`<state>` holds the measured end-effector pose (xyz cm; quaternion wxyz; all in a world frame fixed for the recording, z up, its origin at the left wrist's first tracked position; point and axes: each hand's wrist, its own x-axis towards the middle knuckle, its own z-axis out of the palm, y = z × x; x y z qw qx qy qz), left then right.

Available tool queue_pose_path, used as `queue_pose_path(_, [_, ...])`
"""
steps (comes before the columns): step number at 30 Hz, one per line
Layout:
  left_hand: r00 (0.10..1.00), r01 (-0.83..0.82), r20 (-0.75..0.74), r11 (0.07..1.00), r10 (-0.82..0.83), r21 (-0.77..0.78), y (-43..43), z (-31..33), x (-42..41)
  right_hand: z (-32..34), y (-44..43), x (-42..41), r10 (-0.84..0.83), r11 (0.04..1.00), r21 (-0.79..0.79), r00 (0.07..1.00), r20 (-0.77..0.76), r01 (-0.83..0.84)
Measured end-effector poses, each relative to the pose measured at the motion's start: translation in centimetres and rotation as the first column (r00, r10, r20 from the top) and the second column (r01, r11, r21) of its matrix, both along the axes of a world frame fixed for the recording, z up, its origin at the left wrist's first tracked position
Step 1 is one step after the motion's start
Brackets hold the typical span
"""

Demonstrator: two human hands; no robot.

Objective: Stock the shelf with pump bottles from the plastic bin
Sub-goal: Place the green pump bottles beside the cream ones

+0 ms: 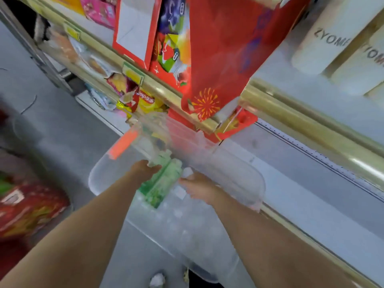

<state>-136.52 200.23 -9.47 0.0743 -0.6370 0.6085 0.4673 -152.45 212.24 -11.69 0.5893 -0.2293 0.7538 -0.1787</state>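
Note:
A clear plastic bin (245, 196) with an orange handle clip (122, 146) sits on the floor below the shelving. Green pump bottles (161, 183) lie inside it. Both my arms reach down into the bin. My left hand (143, 170) curls round the upper end of a green bottle. My right hand (198, 187) is just right of the green bottles, fingers bent near a whitish bottle top (188, 172); blur hides whether it grips anything. White bottles marked ZYOME (330, 38) stand on the shelf at the upper right.
A gold-edged shelf rail (307, 121) runs diagonally across the view above the bin. A red gift bag (224, 59) and red snack boxes (166, 44) hang over the rail. Snack packets (143, 100) fill the lower shelf at left. A red package (31, 206) lies on the floor at left.

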Motion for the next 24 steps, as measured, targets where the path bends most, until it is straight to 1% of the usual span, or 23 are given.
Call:
queue_pose_path(2, [0.999, -0.043, 0.027, 0.997, 0.041, 0.067, -0.7, -1.3, 0.1, -2.2, -0.7, 0.2, -0.095, 0.994, 0.058, 0.986, 0.134, 0.088])
queue_pose_path(5, [0.997, -0.062, 0.057, 0.986, 0.053, 0.155, -2.0, -3.8, 0.6, -4.8, -1.9, 0.9, -0.159, 0.986, 0.096, 0.957, 0.244, 0.139])
queue_pose_path(7, [0.996, -0.045, 0.079, 0.982, 0.031, 0.183, -2.5, -4.5, 0.6, -5.7, -2.7, 1.4, -0.269, 0.963, 0.108, 0.901, 0.341, 0.247])
queue_pose_path(9, [0.993, -0.001, 0.120, 0.985, -0.020, 0.172, -2.9, -4.9, 0.5, -6.1, -3.1, 1.8, -0.350, 0.937, 0.142, 0.841, 0.413, 0.320])
queue_pose_path(11, [0.994, -0.001, 0.109, 0.975, -0.023, 0.221, -2.9, -5.4, 0.3, -6.3, -3.2, 2.0, -0.386, 0.922, 0.166, 0.819, 0.425, 0.348])
queue_pose_path(13, [0.996, -0.084, 0.062, 0.941, 0.067, 0.327, -2.5, -5.7, 0.2, -6.1, -3.0, 1.7, -0.421, 0.906, 0.170, 0.789, 0.447, 0.387])
queue_pose_path(15, [0.986, -0.166, 0.063, 0.893, 0.154, 0.418, -1.8, -5.2, 0.1, -5.5, -2.6, 1.2, -0.435, 0.899, 0.167, 0.777, 0.455, 0.405])
queue_pose_path(17, [0.972, -0.225, 0.045, 0.850, 0.232, 0.476, -1.0, -4.1, -0.3, -5.0, -2.1, 0.8, -0.442, 0.893, 0.145, 0.770, 0.460, 0.426])
queue_pose_path(19, [0.958, -0.249, 0.023, 0.794, 0.284, 0.555, -0.3, -2.5, -0.6, -4.3, -1.4, 0.4, -0.453, 0.881, 0.106, 0.755, 0.474, 0.461])
queue_pose_path(22, [0.906, -0.306, -0.051, 0.735, 0.419, 0.605, 0.6, -0.7, -0.5, -2.7, -0.3, 0.0, -0.432, 0.883, 0.034, 0.782, 0.449, 0.468])
queue_pose_path(24, [0.870, -0.321, -0.111, 0.722, 0.481, 0.613, 1.5, 0.3, -0.2, -1.1, 0.5, -0.2, -0.430, 0.882, -0.003, 0.807, 0.404, 0.471])
